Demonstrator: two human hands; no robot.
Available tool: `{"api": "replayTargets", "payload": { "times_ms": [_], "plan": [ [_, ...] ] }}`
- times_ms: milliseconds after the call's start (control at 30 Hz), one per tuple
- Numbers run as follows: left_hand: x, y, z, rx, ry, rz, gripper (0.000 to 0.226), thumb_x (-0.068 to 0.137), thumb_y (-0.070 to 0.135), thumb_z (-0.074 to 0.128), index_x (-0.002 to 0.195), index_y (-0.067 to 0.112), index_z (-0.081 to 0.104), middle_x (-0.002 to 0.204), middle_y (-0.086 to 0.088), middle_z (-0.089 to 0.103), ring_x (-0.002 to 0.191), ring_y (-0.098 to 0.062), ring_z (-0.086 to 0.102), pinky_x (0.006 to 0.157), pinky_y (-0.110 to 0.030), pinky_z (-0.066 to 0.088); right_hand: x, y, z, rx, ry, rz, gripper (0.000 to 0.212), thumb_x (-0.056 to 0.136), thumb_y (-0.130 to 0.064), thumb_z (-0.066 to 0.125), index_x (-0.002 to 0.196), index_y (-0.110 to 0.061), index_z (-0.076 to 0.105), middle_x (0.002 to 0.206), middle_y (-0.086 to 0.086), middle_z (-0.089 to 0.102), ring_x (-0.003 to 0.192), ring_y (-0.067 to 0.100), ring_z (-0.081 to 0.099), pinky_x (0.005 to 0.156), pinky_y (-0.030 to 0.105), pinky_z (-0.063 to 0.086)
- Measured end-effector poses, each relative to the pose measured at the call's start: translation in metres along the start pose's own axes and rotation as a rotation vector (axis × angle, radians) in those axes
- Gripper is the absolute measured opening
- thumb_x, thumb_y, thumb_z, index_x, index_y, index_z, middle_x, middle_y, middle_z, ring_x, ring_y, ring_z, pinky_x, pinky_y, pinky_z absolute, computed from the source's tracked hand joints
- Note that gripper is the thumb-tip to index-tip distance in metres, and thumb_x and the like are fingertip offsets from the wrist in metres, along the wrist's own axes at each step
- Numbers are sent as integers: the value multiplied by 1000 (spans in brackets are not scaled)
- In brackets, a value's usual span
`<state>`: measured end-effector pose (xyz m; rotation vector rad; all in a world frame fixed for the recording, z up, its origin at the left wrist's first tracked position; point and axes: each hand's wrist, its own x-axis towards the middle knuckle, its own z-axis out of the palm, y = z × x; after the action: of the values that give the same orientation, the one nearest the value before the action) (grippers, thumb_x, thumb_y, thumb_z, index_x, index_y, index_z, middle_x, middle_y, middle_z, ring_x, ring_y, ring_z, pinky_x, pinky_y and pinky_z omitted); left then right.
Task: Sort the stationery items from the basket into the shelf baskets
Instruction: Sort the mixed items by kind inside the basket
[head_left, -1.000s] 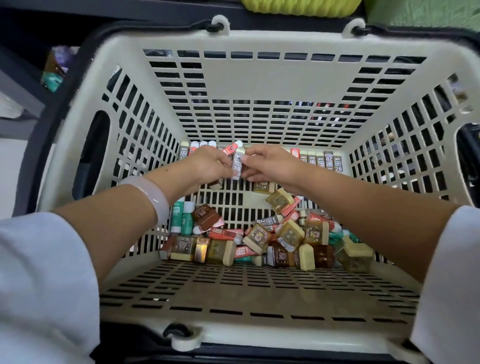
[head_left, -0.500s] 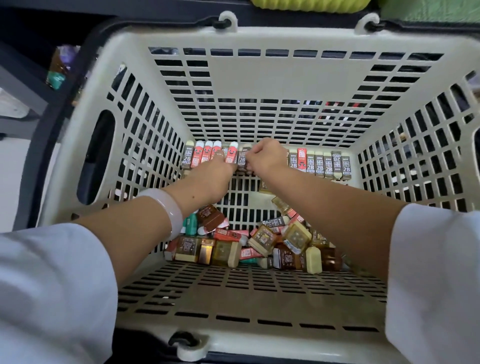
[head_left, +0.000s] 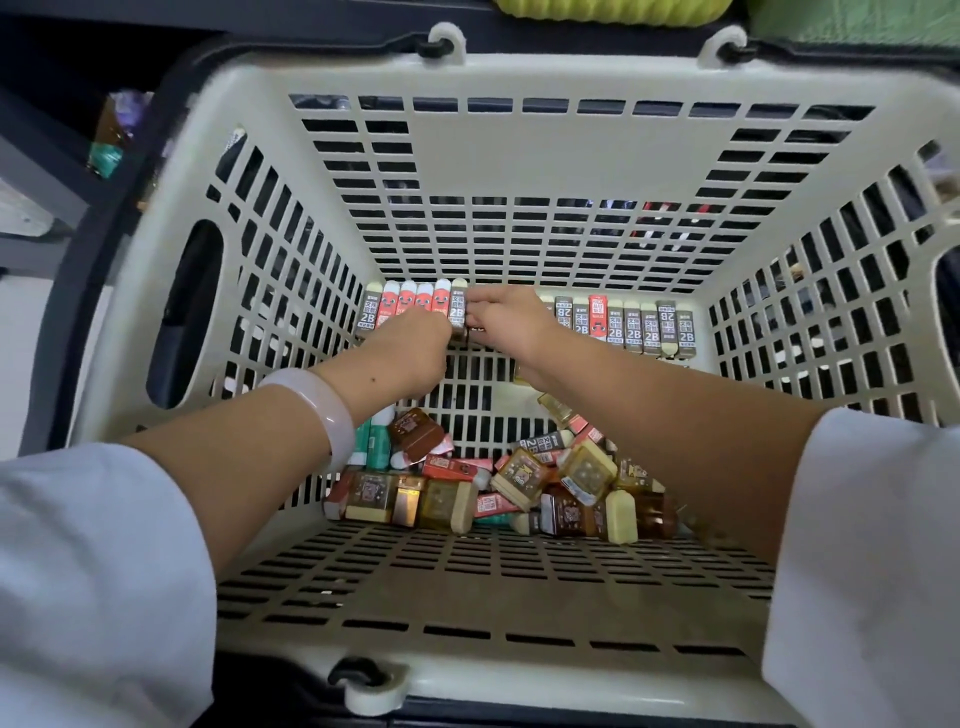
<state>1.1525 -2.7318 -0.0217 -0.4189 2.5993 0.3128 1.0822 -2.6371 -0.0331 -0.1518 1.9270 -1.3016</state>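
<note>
A beige slatted basket (head_left: 519, 73) fills the view. Along its far wall stands a row of upright erasers: red ones (head_left: 410, 301) at the left and grey 2B ones (head_left: 634, 327) at the right. My left hand (head_left: 410, 348) rests against the bottom of the red group, its fingers hidden from me. The fingertips of my right hand (head_left: 506, 322) pinch a grey 2B eraser (head_left: 457, 312) at the end of the left group. A loose pile of brown, red and green stationery items (head_left: 519, 483) lies on the basket floor under my forearms.
A pale bangle (head_left: 322, 410) sits on my left wrist. A dark frame (head_left: 104, 249) surrounds the basket. A teal packet (head_left: 104, 156) lies on a shelf at the far left, and a yellow-green object (head_left: 608, 8) is above the basket's far rim.
Both hands carried a red and a grey eraser from mid-basket to the far wall. Those erasers now stand in the row, and the camera has moved closer.
</note>
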Motion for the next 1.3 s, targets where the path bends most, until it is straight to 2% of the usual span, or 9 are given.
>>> {"api": "replayTargets", "payload": {
  "times_ms": [167, 300, 467, 600, 700, 933, 1067, 1200, 1300],
  "plan": [
    [-2, 1, -3, -110, 25, 28, 27, 90, 3, 47, 114, 5, 59, 118, -15, 58, 100, -27, 57, 88, -36, 48, -9, -6, -29, -92, -107, -36, 24, 95, -7, 44, 113, -14, 57, 108, 6, 57, 92, 12, 57, 74, 16, 52],
    [-3, 11, -16, -558, 186, 45, 11, 90, 22, 58, 96, 13, 59, 100, -3, 57, 84, -15, 51, 63, -24, 38, -21, -2, -48, -93, -281, 11, 28, 94, -12, 50, 121, -13, 52, 106, 8, 63, 97, 16, 63, 80, 21, 54],
    [-4, 17, -15, -914, 272, -49, 9, 86, 21, 62, 79, 20, 57, 82, 5, 57, 82, -12, 53, 65, -19, 41, -29, 3, -39, 43, -327, -19, 22, 90, -12, 56, 111, -17, 53, 87, 8, 66, 78, 15, 66, 74, 22, 56],
    [-2, 14, -15, -1053, 256, -121, 5, 87, 14, 61, 91, 14, 58, 97, -6, 58, 90, -18, 54, 80, -32, 47, -28, -1, -33, 166, -354, 18, 18, 88, -8, 59, 101, -21, 55, 71, 2, 65, 66, 9, 63, 62, 16, 54],
    [0, 11, -18, -1054, 230, -178, 3, 91, 18, 54, 88, 19, 55, 99, -9, 59, 91, -25, 58, 87, -39, 48, -23, -3, -32, 163, -316, 18, 19, 87, -5, 58, 100, -18, 55, 72, 3, 65, 62, 8, 60, 60, 17, 51],
    [1, 11, -20, -951, 161, -239, 18, 93, 14, 45, 78, 19, 55, 98, -8, 62, 98, -26, 62, 86, -38, 52, 4, 2, -23, -190, 187, -106, 13, 90, -8, 56, 80, -16, 54, 81, 4, 62, 70, 16, 64, 55, 24, 52],
    [-1, 14, -16, -817, 102, -176, 19, 92, 10, 43, 90, 8, 62, 101, -14, 64, 99, -29, 62, 88, -39, 51, 12, 3, -3, -301, 206, -88, 20, 87, -4, 56, 74, -18, 51, 88, 8, 60, 86, 27, 63, 79, 39, 54],
    [-4, 14, -11, -634, -34, -80, 25, 95, 13, 46, 106, 3, 65, 111, -15, 62, 98, -27, 56, 80, -29, 43, 9, -2, -19, -471, 106, -139, 30, 91, -3, 44, 112, -11, 65, 82, -7, 55, 59, 11, 50, 48, 13, 41],
    [-4, 11, -10, -556, -49, -70, 29, 96, 17, 44, 116, 6, 62, 128, -12, 55, 109, -24, 52, 83, -25, 34, -3, -6, -50, -408, -9, -76, 34, 94, -4, 41, 121, -12, 59, 73, -6, 52, 62, 13, 49, 59, 20, 44]
  ]
}}
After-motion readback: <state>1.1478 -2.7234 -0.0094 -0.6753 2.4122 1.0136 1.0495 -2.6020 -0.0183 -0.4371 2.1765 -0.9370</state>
